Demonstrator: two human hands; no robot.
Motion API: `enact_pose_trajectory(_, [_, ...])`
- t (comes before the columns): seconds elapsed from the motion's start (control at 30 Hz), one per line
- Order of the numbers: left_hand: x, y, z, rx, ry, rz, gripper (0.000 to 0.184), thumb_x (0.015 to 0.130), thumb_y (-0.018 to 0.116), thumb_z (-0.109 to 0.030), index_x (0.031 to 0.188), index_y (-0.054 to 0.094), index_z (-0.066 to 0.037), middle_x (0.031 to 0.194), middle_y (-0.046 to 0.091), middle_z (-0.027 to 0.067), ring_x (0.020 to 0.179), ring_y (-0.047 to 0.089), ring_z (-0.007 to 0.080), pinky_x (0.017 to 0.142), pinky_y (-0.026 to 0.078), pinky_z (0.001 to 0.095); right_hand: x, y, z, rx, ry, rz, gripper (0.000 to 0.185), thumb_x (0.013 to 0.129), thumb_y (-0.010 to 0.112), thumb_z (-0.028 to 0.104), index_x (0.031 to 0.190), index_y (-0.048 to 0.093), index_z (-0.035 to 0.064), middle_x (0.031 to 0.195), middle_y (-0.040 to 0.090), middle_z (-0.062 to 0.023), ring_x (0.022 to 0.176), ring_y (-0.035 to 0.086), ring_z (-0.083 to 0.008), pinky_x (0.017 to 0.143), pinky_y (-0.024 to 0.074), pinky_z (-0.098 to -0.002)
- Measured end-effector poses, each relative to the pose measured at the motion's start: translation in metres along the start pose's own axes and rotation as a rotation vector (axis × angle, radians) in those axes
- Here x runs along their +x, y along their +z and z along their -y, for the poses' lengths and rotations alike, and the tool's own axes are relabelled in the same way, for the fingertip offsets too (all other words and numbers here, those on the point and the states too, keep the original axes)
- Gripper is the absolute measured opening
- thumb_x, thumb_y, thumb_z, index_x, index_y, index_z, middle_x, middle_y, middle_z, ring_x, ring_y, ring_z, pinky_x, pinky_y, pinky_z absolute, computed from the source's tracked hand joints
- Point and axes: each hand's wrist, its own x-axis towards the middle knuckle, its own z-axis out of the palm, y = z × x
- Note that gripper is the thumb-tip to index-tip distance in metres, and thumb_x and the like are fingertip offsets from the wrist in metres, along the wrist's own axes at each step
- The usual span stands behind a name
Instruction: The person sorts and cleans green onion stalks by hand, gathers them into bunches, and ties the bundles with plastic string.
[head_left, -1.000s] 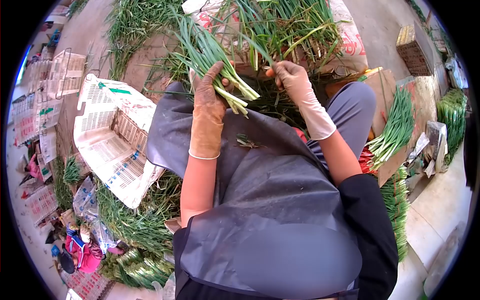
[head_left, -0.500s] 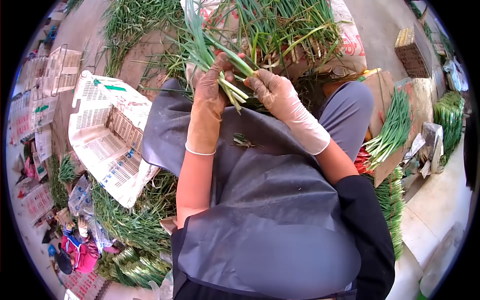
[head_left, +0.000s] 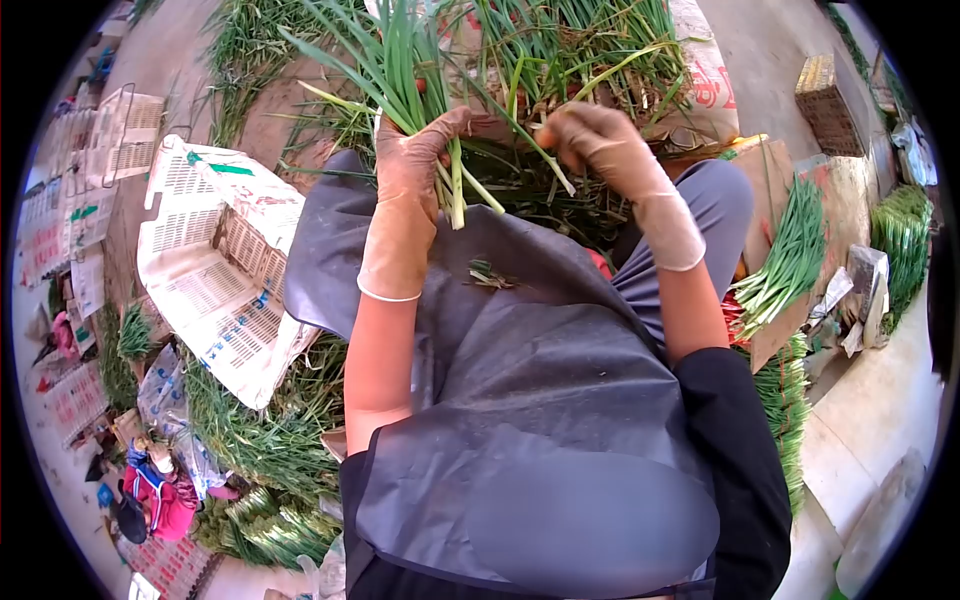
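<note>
My left hand (head_left: 415,160), in a soiled pale glove, is closed around a small bunch of scallions (head_left: 400,75). Their pale ends stick out below the fingers and the green leaves fan upward. My right hand (head_left: 600,140), gloved too, is to the right with its fingers curled and somewhat blurred. A single scallion stalk (head_left: 548,160) slants down just beside its fingertips; whether they grip it is unclear. Beyond both hands, a heap of untrimmed scallions (head_left: 590,50) lies on a white printed sack (head_left: 705,60). Small leaf scraps (head_left: 488,275) rest on my dark apron (head_left: 540,350).
A white plastic crate (head_left: 215,270) lies tipped at my left, beside loose greens (head_left: 260,420). On my right, trimmed scallions (head_left: 785,250) lie on cardboard (head_left: 770,345). A woven basket (head_left: 830,105) stands farther off. Another person (head_left: 160,500) in pink is at lower left.
My hands have moved apart: the right has swung away to the right from the bunch, its fingers curled. My left hand still holds the scallions, now tilted more upright and leftward.
</note>
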Motion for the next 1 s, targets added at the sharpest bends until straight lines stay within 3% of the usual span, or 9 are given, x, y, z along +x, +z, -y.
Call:
enact_pose_trajectory(0.03, [0.0, 0.0, -0.002, -0.02, 0.006, -0.003, 0.051, 0.065, 0.074, 0.0, 0.109, 0.05, -0.005, 0.078, 0.059, 0.0014, 0.055, 0.053, 0.0079, 0.042, 0.038, 0.0196, 0.015, -0.002, -0.037, -0.656, -0.349, -0.192, 0.025, 0.088, 0.056, 0.025, 0.098, 0.059, 0.0024, 0.073, 0.057, -0.0014, 0.063, 0.052, -0.0094, 0.059, 0.0433, -0.0228])
enact_pose_trajectory(0.1, [0.0, 0.005, 0.001, 0.019, 0.012, -0.017, 0.051, 0.065, 0.074, 0.0, 0.109, 0.049, -0.005, 0.077, 0.059, 0.0014, 0.056, 0.053, 0.0081, 0.043, 0.038, 0.0199, 0.004, 0.021, -0.027, -0.753, -0.406, -0.394, 0.025, 0.087, 0.057, 0.023, 0.102, 0.058, 0.0031, 0.077, 0.058, -0.0022, 0.07, 0.054, -0.0094, 0.064, 0.0454, -0.0228])
enact_pose_trajectory(0.17, [0.001, 0.014, 0.005, 0.04, 0.029, -0.042, 0.05, 0.066, 0.074, 0.0, 0.109, 0.049, -0.005, 0.077, 0.058, 0.0014, 0.057, 0.053, 0.0083, 0.044, 0.039, 0.0202, -0.006, 0.048, -0.004, -0.044, -0.082, -0.161, 0.033, 0.084, 0.061, 0.026, 0.105, 0.057, 0.0013, 0.08, 0.06, -0.0038, 0.075, 0.055, -0.0115, 0.068, 0.0457, -0.026])
enact_pose_trajectory(0.23, [-0.007, 0.025, 0.009, 0.096, 0.086, -0.094, 0.048, 0.067, 0.073, -0.001, 0.109, 0.048, -0.005, 0.077, 0.057, 0.0009, 0.06, 0.054, 0.0092, 0.047, 0.042, 0.0208, -0.007, 0.07, -0.001, -0.373, -0.124, -0.161, 0.033, 0.083, 0.062, 0.024, 0.104, 0.054, -0.0006, 0.077, 0.058, -0.0041, 0.071, 0.052, -0.0092, 0.065, 0.0436, -0.0241])
enact_pose_trajectory(0.43, [-0.006, 0.008, 0.015, -0.033, -0.119, 0.07, 0.025, 0.074, 0.066, -0.002, 0.097, 0.056, -0.005, 0.077, 0.06, 0.0038, 0.062, 0.055, 0.0103, 0.052, 0.042, 0.0203, 0.003, 0.074, -0.021, -0.105, -0.147, -0.162, 0.014, 0.086, 0.057, 0.012, 0.092, 0.055, 0.0005, 0.073, 0.054, -0.0023, 0.069, 0.046, -0.0068, 0.065, 0.0412, -0.0233])
enact_pose_trajectory(0.73, [-0.008, 0.018, 0.016, -0.169, -0.024, 0.124, 0.047, 0.068, 0.07, 0.005, 0.109, 0.048, -0.002, 0.086, 0.059, 0.0049, 0.071, 0.059, 0.0128, 0.057, 0.047, 0.0223, -0.005, 0.072, 0.002, -0.089, -0.411, -0.37, 0.016, 0.081, 0.057, 0.011, 0.072, 0.052, -0.0002, 0.056, 0.044, -0.0096, 0.051, 0.04, -0.0122, 0.05, 0.0379, -0.0294])
enact_pose_trajectory(0.83, [-0.009, 0.022, 0.015, -0.204, 0.029, 0.112, 0.048, 0.068, 0.07, 0.005, 0.11, 0.047, -0.004, 0.086, 0.059, 0.0034, 0.069, 0.059, 0.0127, 0.056, 0.047, 0.0219, -0.001, 0.069, -0.004, -0.312, -0.587, -0.521, 0.011, 0.077, 0.06, 0.008, 0.07, 0.053, 0.0014, 0.055, 0.046, -0.0132, 0.046, 0.048, -0.024, 0.047, 0.0397, -0.0317])
enact_pose_trajectory(0.87, [-0.014, 0.027, 0.012, -0.208, 0.064, 0.099, 0.038, 0.073, 0.063, 0.006, 0.109, 0.049, 0.002, 0.091, 0.06, 0.0094, 0.076, 0.061, 0.019, 0.068, 0.051, 0.0283, 0.001, 0.067, -0.006, -0.349, -0.648, -0.568, 0.009, 0.074, 0.061, 0.006, 0.069, 0.054, 0.0027, 0.055, 0.048, -0.0128, 0.048, 0.052, -0.0265, 0.047, 0.0412, -0.0322])
enact_pose_trajectory(1.0, [-0.018, 0.035, 0.01, -0.169, 0.039, 0.041, 0.037, 0.072, 0.064, 0.007, 0.106, 0.05, 0.0, 0.091, 0.06, 0.008, 0.074, 0.06, 0.0166, 0.065, 0.051, 0.0255, -0.001, 0.062, -0.008, -0.414, -0.745, -0.664, 0.005, 0.069, 0.061, 0.001, 0.072, 0.057, 0.0035, 0.059, 0.055, -0.0107, 0.051, 0.056, -0.0243, 0.05, 0.0448, -0.0296])
